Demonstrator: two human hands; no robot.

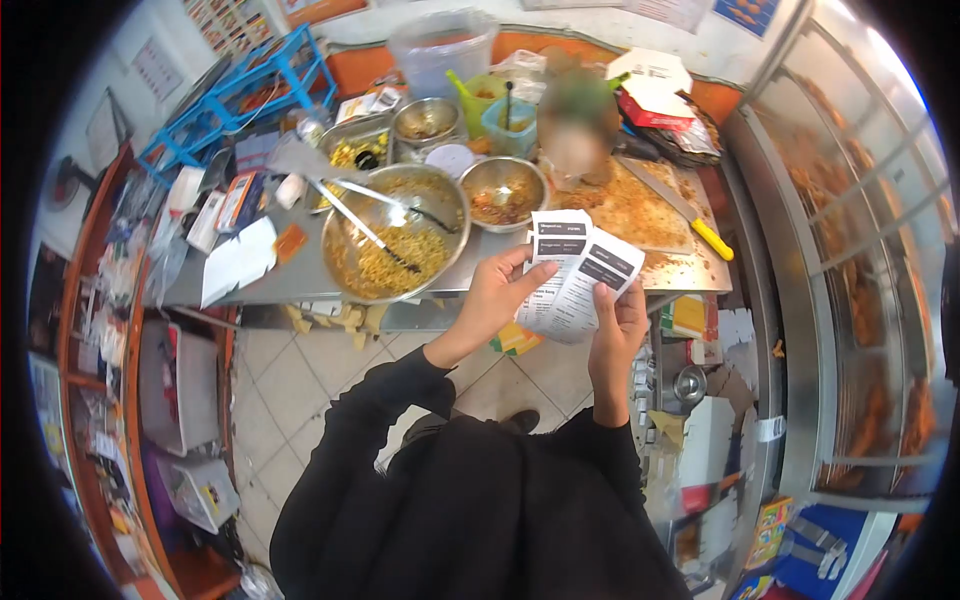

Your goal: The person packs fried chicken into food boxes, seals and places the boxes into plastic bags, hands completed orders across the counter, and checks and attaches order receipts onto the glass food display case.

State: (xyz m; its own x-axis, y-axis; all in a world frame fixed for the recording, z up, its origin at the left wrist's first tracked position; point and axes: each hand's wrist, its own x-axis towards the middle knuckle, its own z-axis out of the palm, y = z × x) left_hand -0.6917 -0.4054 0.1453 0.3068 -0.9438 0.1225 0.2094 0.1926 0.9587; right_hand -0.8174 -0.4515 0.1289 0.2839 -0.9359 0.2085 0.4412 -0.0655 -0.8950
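Note:
Two printed paper receipts are held up in front of the metal table. My left hand point(497, 300) pinches the left receipt point(556, 247) between thumb and fingers. Closed on the edge of the right receipt point(590, 292) is my right hand point(620, 320). The two papers overlap at their lower ends. Left of them, a large steel bowl point(345, 240) holds noodles, with tongs point(365, 230) resting across it. Behind the receipts sits a smaller steel bowl point(504, 190) with reddish food. A knife with a yellow handle point(712, 240) lies on the cutting board point(635, 205) to the right.
A blue rack point(265, 85) and a clear tub point(440, 50) stand at the back. A glass-fronted cabinet point(850, 250) with food is on the right. Wooden shelves point(75, 330) line the left side. Tiled floor point(290, 390) shows below the table.

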